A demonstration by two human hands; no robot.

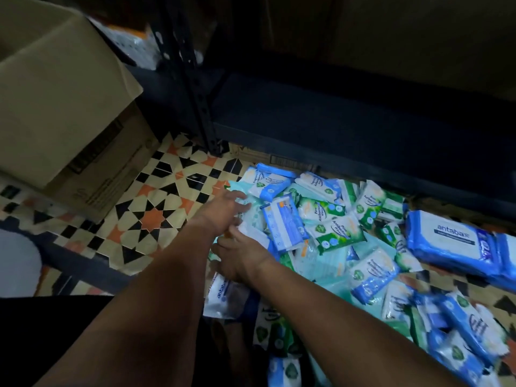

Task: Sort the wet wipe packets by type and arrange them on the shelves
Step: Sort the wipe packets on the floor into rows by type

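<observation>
A loose pile of wet wipe packets (pixel 371 272) lies on the patterned tile floor in front of a dark metal shelf (pixel 335 118). It mixes green pine packets (pixel 321 209), small blue packets (pixel 287 227) and pale teal packets (pixel 329 261). My left hand (pixel 223 209) reaches into the pile's left edge, its fingers curled over a pale teal packet (pixel 255 219). Just below it, my right hand (pixel 240 261) pinches the same packet's near white edge with the thumb on top. A large blue antabax pack (pixel 446 241) lies at the right.
A big cardboard box (pixel 69 107) stands at the left on the tile floor (pixel 150 216). The shelf's black upright post (pixel 195 93) rises between box and shelf. More packets lie near my legs at the bottom (pixel 226 297). The lowest shelf board looks bare and dark.
</observation>
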